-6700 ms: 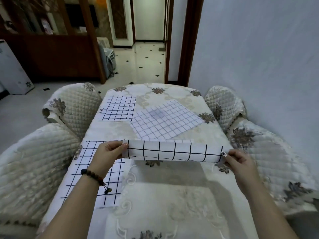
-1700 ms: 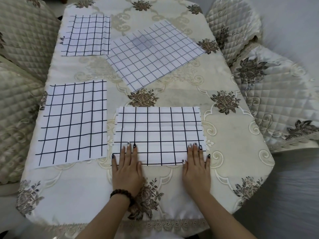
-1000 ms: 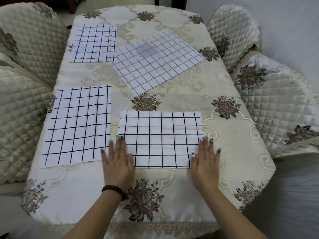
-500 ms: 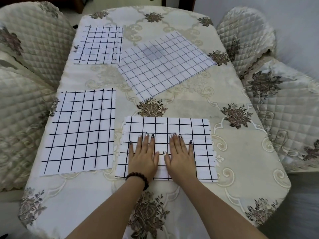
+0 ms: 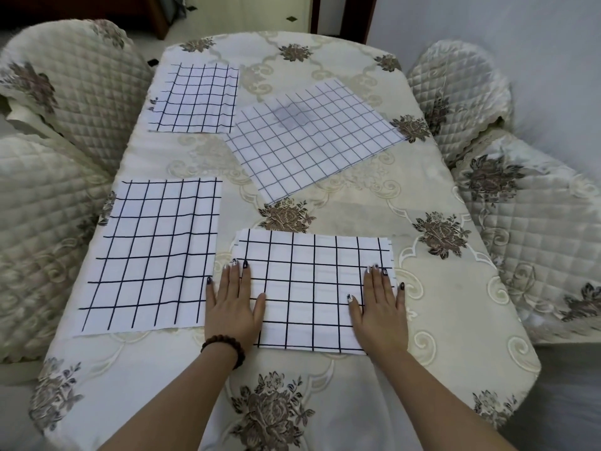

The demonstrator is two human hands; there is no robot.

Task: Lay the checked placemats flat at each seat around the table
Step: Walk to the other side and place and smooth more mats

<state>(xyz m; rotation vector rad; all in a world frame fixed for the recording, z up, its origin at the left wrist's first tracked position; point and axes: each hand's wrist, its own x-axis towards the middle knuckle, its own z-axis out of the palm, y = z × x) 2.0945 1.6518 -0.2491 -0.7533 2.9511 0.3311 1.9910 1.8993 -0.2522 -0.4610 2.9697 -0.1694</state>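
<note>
Head camera looks down, close over table [image 5: 374,203]

1. The near mat [image 5: 312,288] lies flat on the bench [image 5: 374,209], straight before me, close to the near edge.
2. My left hand [image 5: 231,304] rests flat on that mat's left edge, and my right hand [image 5: 380,307] on its right edge.
3. The left mat [image 5: 153,255] lies just beside the near mat and reaches further back.
4. The far mat [image 5: 195,99] lies behind the left mat, apart from it.
5. The slanted mat [image 5: 312,138] lies mid-bench, behind the near mat. Its left corner meets the far mat's right edge.
6. The near-left chair [image 5: 42,222] and far-left chair [image 5: 81,86] flank the bench on the left. The near-right chair [image 5: 536,229] and far-right chair [image 5: 461,92] flank it on the right.
</note>
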